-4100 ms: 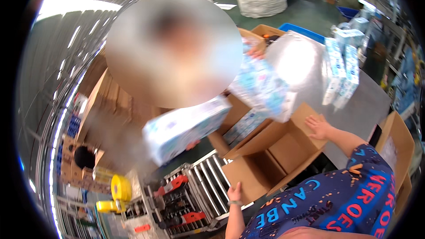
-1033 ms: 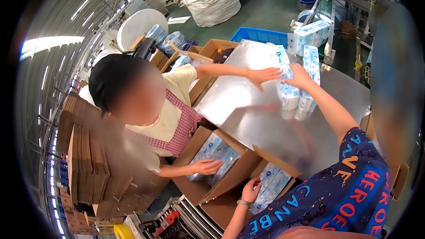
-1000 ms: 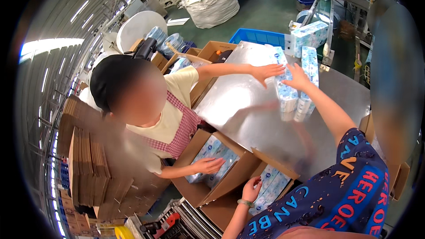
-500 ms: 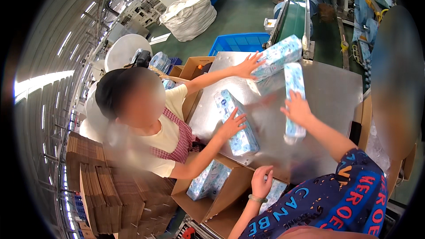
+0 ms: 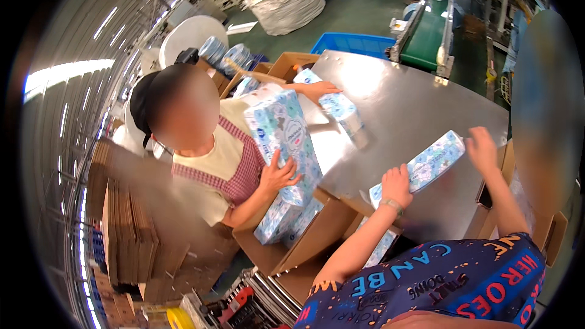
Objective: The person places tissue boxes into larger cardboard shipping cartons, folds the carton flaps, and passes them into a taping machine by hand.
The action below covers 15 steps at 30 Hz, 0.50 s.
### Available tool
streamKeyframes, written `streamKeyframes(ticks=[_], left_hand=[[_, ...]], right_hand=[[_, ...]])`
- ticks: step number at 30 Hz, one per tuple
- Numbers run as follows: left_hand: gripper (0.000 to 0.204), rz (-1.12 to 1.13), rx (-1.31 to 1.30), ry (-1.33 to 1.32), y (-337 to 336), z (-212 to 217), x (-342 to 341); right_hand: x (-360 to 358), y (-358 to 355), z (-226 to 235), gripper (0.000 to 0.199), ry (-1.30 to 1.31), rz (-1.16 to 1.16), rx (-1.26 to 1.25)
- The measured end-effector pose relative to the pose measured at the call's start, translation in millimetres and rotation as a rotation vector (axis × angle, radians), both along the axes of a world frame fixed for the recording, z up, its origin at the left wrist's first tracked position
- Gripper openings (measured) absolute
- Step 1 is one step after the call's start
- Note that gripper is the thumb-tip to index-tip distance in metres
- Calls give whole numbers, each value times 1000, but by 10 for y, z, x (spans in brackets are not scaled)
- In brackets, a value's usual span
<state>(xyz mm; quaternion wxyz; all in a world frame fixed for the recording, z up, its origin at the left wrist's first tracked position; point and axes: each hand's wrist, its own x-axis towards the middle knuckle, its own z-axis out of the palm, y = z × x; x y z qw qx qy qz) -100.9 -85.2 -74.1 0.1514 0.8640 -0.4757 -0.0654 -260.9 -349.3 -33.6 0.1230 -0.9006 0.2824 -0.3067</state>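
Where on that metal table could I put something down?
Widest bare patch: on the table between the conveyor, the far pack and the near pack. Crowded: the near side, where the left hand grips the near pack with the right hand by its end, and the left side beside the co-worker.

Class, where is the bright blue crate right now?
In the head view, the bright blue crate is right of upper centre, beyond the far edge of the metal table, left of the green conveyor belt.
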Motion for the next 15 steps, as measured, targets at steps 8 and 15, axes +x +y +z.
streamKeyframes(ticks=[8, 15], left_hand=[[65, -41, -471, -286, 1016, 1099, -117], [72, 447, -773, 209, 2939, 612, -554]], right_hand=[[-3578, -1615, -2129, 40, 158, -885, 482], [-3697, -146, -2969, 46, 907, -982, 502]])
